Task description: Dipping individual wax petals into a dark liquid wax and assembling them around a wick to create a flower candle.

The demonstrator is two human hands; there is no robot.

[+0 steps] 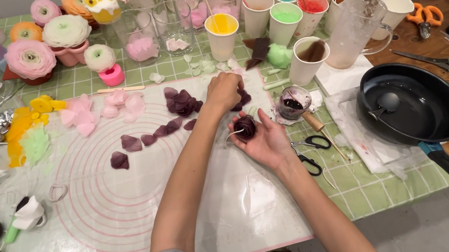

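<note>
Two hands work mid-frame: my right hand [264,140] cups the dark purple wax flower [246,128] while my left hand [223,91] pinches at loose petals [182,102] above, and squeezing could crush the soft bloom, I judge.

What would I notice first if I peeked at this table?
Probably the right hand in the middle, cupping a dark purple flower, while the left hand reaches into a heap of purple petals on the pink mat. Behind stand cups of bright colours, and a black pan sits on the right.
</note>
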